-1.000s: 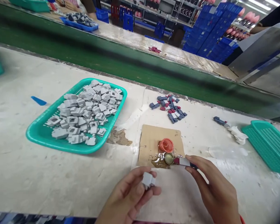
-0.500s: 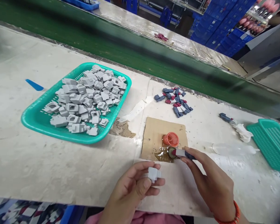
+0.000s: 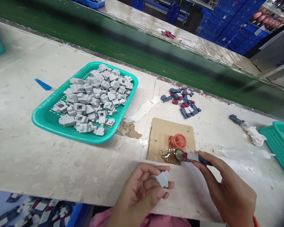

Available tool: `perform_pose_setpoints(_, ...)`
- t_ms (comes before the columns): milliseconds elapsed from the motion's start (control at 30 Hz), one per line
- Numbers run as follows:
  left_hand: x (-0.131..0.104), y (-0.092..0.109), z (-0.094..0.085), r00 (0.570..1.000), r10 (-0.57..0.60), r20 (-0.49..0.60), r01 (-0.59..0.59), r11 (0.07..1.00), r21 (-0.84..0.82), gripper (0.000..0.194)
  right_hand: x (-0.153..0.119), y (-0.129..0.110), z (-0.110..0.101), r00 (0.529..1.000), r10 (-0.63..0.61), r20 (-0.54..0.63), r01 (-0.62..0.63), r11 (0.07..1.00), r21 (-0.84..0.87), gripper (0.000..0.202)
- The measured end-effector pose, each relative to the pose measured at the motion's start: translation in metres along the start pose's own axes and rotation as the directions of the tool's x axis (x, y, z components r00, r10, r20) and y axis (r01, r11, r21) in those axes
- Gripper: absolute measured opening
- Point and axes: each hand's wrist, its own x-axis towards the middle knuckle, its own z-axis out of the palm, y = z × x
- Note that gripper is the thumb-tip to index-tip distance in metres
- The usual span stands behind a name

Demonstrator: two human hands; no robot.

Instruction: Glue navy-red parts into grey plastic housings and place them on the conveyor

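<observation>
My left hand [image 3: 146, 189] holds a small light grey block [image 3: 162, 179] between its fingers and thumb, near the table's front edge. Pinched in my right hand [image 3: 223, 181] is a part with a dark blue end, a grey middle and a dark red tip [image 3: 193, 156]. That red tip is at a small round cap [image 3: 179, 154] on a square of cardboard [image 3: 156, 138]. An orange-red cup [image 3: 180, 141] lies tilted just behind the cap, with shiny brown liquid [image 3: 168, 155] on the cardboard around them.
A green basket [image 3: 41, 124] of grey blocks stands at left, a blue blade-shaped piece [image 3: 43, 84] beyond it. Assembled parts [image 3: 186, 110] lie behind the cardboard. At right are a clear bottle [image 3: 246, 152], white tissue [image 3: 256, 136] and green baskets [image 3: 269, 142]. A blue bin [image 3: 79, 214] sits below left.
The whole view has shifted slightly. The grey block has turned in my left hand, whose thumb has moved off its face. My right hand keeps its part at the cap.
</observation>
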Motion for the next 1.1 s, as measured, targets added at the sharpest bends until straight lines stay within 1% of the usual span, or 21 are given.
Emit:
perform_pose_setpoints(100, 0.000, 0.000, 0.000, 1.000, 0.013, 0.013, -0.013, 1.000, -0.001, 0.016, -0.002, 0.000, 0.001, 1.000, 0.016, 0.015, -0.016, 1.000, 0.015, 0.018)
perform_pose_setpoints(300, -0.002, -0.002, 0.001, 0.997, 0.078, -0.013, -0.078, 0.997, -0.008, 0.011, -0.004, 0.000, 0.001, 0.998, 0.060, -0.002, -0.060, 0.998, 0.025, 0.018)
perform_pose_setpoints(433, -0.003, 0.001, 0.004, 0.999, 0.019, -0.034, -0.018, 1.000, 0.006, 0.012, -0.003, -0.001, 0.002, 0.998, 0.059, 0.008, -0.059, 0.998, 0.017, 0.016)
perform_pose_setpoints(467, -0.002, 0.001, 0.005, 0.999, 0.019, -0.045, -0.018, 1.000, 0.006, 0.013, -0.003, -0.001, 0.003, 0.999, 0.050, 0.010, -0.050, 0.999, 0.015, 0.015)
perform_pose_setpoints(567, -0.001, 0.000, 0.004, 0.994, 0.093, -0.061, -0.092, 0.996, 0.021, 0.018, -0.001, -0.002, 0.006, 1.000, 0.019, 0.013, -0.019, 1.000, 0.009, 0.015)
perform_pose_setpoints(633, 0.000, -0.003, 0.003, 0.988, 0.144, -0.059, -0.141, 0.988, 0.062, 0.021, -0.001, -0.002, 0.008, 1.000, 0.009, 0.017, -0.009, 1.000, 0.014, 0.015)
perform_pose_setpoints(767, -0.001, -0.006, 0.003, 0.979, 0.179, -0.096, -0.166, 0.977, 0.133, 0.023, -0.003, -0.003, 0.006, 1.000, 0.024, 0.016, -0.024, 0.999, 0.026, 0.018)
perform_pose_setpoints(833, -0.002, -0.006, 0.005, 0.977, 0.193, -0.091, -0.183, 0.977, 0.110, 0.024, -0.006, -0.003, 0.003, 0.998, 0.064, 0.008, -0.064, 0.997, 0.031, 0.020)
perform_pose_setpoints(900, -0.003, -0.005, 0.007, 0.977, 0.202, -0.073, -0.195, 0.977, 0.089, 0.020, -0.008, -0.003, 0.002, 0.991, 0.135, -0.024, -0.134, 0.990, 0.029, 0.022)
perform_pose_setpoints(967, -0.003, -0.004, 0.007, 0.982, 0.179, -0.065, -0.174, 0.982, 0.079, 0.018, -0.010, -0.002, 0.001, 0.980, 0.195, -0.049, -0.193, 0.981, 0.024, 0.022)
perform_pose_setpoints(1033, -0.002, -0.003, 0.007, 0.985, 0.155, -0.070, -0.150, 0.986, 0.077, 0.019, -0.012, -0.002, 0.001, 0.971, 0.233, -0.048, -0.232, 0.972, 0.028, 0.020)
perform_pose_setpoints(1100, -0.001, -0.003, 0.006, 0.985, 0.151, -0.089, -0.141, 0.984, 0.105, 0.023, -0.014, -0.004, -0.001, 0.952, 0.305, -0.035, -0.300, 0.948, 0.109, 0.020)
